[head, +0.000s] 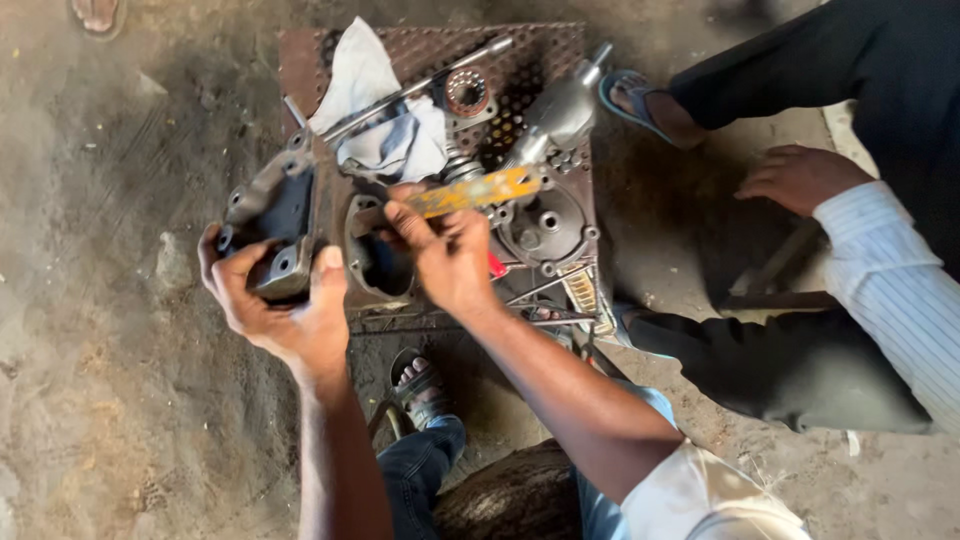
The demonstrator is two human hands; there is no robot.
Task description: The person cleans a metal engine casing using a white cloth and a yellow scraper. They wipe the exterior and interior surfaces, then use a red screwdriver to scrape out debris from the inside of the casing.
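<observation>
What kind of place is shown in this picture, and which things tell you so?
Probably an informal repair workshop on bare ground. The left hand grips a grey metal housing, the right hand works a yellow-handled tool, and a bearing and an oily rag lie on a rusty perforated plate.

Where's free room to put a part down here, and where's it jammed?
Free: bare dirt floor left of the left hand and its grey housing. Crowded: the perforated metal plate, covered by white rag, bearing, round cover; right hand holds a yellow-handled tool.
</observation>
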